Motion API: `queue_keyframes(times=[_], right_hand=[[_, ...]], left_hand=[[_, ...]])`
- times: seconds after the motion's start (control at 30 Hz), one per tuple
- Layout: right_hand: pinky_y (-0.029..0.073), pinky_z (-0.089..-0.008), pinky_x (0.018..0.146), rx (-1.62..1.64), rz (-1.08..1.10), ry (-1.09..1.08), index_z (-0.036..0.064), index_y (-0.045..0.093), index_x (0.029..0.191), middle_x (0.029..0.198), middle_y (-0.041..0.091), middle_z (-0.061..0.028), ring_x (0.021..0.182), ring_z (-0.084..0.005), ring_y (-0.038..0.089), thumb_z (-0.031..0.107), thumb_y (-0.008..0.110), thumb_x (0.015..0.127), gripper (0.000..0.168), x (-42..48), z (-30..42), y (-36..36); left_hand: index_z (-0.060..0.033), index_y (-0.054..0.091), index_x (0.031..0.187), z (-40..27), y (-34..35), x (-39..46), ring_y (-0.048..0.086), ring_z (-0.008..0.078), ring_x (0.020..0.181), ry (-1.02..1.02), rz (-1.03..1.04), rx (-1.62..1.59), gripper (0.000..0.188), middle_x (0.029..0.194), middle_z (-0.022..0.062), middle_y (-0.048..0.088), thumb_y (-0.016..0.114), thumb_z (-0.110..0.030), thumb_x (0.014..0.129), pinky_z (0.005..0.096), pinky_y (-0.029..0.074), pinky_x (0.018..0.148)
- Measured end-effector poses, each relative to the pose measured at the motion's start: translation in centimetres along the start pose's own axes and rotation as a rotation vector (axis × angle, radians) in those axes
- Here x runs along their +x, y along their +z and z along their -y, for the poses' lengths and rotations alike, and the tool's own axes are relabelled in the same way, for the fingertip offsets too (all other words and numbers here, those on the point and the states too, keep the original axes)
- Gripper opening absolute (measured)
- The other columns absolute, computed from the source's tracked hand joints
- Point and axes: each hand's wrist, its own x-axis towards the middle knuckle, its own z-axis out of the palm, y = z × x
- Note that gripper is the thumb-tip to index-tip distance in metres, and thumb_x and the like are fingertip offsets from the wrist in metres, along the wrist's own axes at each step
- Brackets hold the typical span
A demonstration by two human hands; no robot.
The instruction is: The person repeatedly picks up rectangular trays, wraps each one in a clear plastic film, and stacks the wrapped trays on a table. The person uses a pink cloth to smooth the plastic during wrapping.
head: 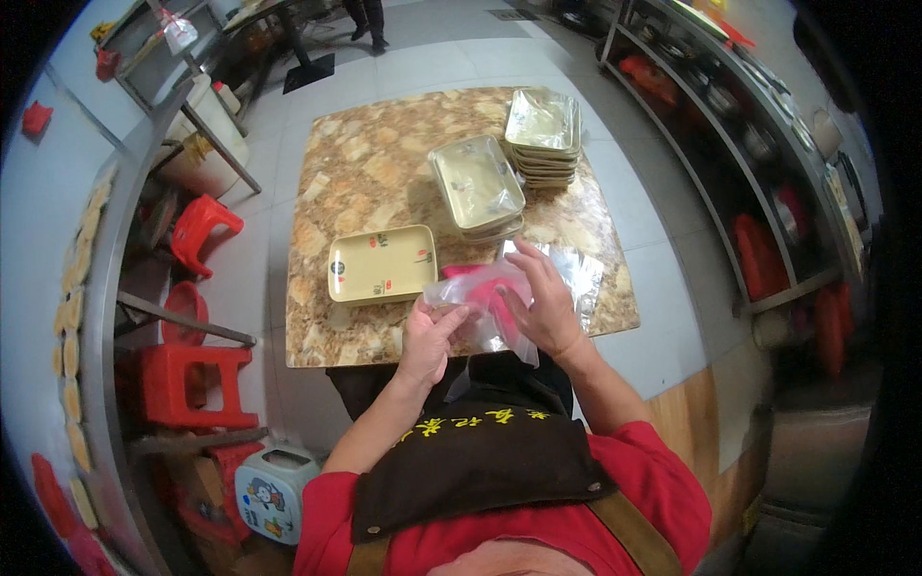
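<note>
A clear plastic bag (497,299) is between my hands at the near edge of a marble-patterned table (360,165). My left hand (430,335) pinches its left side. My right hand (544,306) lies against its right side with fingers apart; whether it grips the film I cannot tell. Something pink (464,271) lies under or behind the bag, and shiny silver packaging (585,277) is beside my right hand. A cream rectangular tray (383,263) with printed marks sits to the left. Farther back are plastic-covered trays (479,183) and a taller stack of trays (544,133).
Red plastic stools (198,385) and a pale blue stool (274,493) stand at the left, by a metal-edged counter (140,237). Metal shelving (706,151) with dishes runs along the right. A person's legs (369,21) show at the far top.
</note>
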Motion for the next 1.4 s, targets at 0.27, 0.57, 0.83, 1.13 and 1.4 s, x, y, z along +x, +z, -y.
queue_keyframes(times=[0.27, 0.57, 0.83, 1.13, 1.4], right_hand=[[0.044, -0.0394, 0.089, 0.32, 0.1, 0.05, 0.004, 0.058, 0.085, 0.111, 0.061, -0.0157, 0.106, -0.033, 0.056, 0.01, 0.071, 0.077, 0.017, -2.2, -0.1, 3.4], [0.044, -0.0357, 0.094, 0.118, 0.319, 0.492, -0.001, 0.059, 0.102, 0.122, 0.057, -0.0202, 0.114, -0.0319, 0.053, 0.011, 0.065, 0.08, 0.025, -3.1, -4.9, 1.6], [0.044, -0.039, 0.094, 0.319, 0.346, -0.254, 0.001, 0.057, 0.109, 0.117, 0.058, -0.0191, 0.111, -0.0354, 0.055, 0.007, 0.061, 0.082, 0.028, 1.6, 1.7, 2.5], [0.05, -0.0305, 0.066, 0.286, 0.095, -0.009, 0.002, 0.061, 0.103, 0.086, 0.06, -0.0114, 0.073, -0.0237, 0.061, 0.003, 0.059, 0.086, 0.017, 2.6, 2.6, 5.7], [0.054, -0.0308, 0.063, 0.869, 0.433, 0.843, 0.003, 0.06, 0.101, 0.096, 0.064, -0.0058, 0.078, -0.0129, 0.064, 0.013, 0.056, 0.093, 0.014, 2.2, -2.3, 7.6]], left_hand=[[-0.0111, 0.046, 0.123, -0.8, 0.0, -0.3, 0.065, 0.0193, 0.084, -0.027, -0.027, -0.083, 0.042, 0.1, 0.0079, 0.064, 0.063, -0.004, 0.086, 0.0349, 0.056, 0.079], [-0.0104, 0.034, 0.137, -8.5, -2.0, -3.3, 0.058, 0.0118, 0.072, 0.291, 0.12, -0.028, 0.055, 0.099, 0.0072, 0.06, 0.055, 0.001, 0.088, 0.0264, 0.051, 0.056], [-0.0046, 0.057, 0.117, -10.5, 1.0, -4.7, 0.062, 0.011, 0.08, 0.255, 0.261, 0.822, 0.035, 0.101, 0.0074, 0.064, 0.065, -0.002, 0.083, 0.0231, 0.051, 0.065], [-0.0025, 0.055, 0.1, -11.0, -6.7, -2.5, 0.059, 0.0135, 0.078, 0.362, -0.399, 0.611, 0.016, 0.087, 0.0041, 0.061, 0.06, -0.014, 0.091, 0.0295, 0.05, 0.067], [-0.0041, 0.054, 0.096, -9.8, -8.3, -3.8, 0.058, 0.0115, 0.076, 0.344, -0.016, 0.703, 0.008, 0.084, 0.0044, 0.06, 0.055, -0.003, 0.088, 0.026, 0.048, 0.068]])
